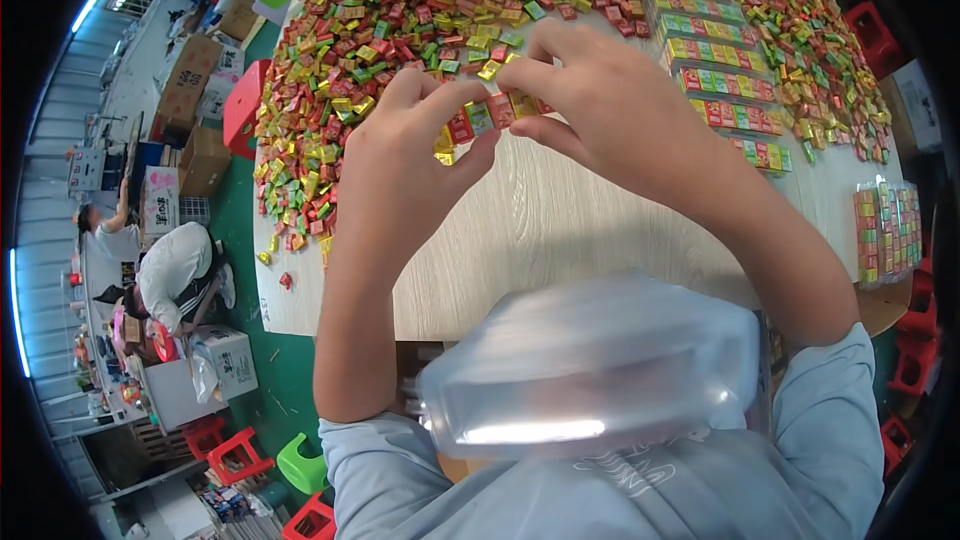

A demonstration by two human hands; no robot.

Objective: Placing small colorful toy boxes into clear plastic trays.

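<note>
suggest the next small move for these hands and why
Probably bring the row of small wrapped pieces toward the clear plastic container, pressed together: the left hand and right hand both pinch the row, the blurred container is close to the person's body, and similar pieces sit lined up in clear packs at the right.
</note>
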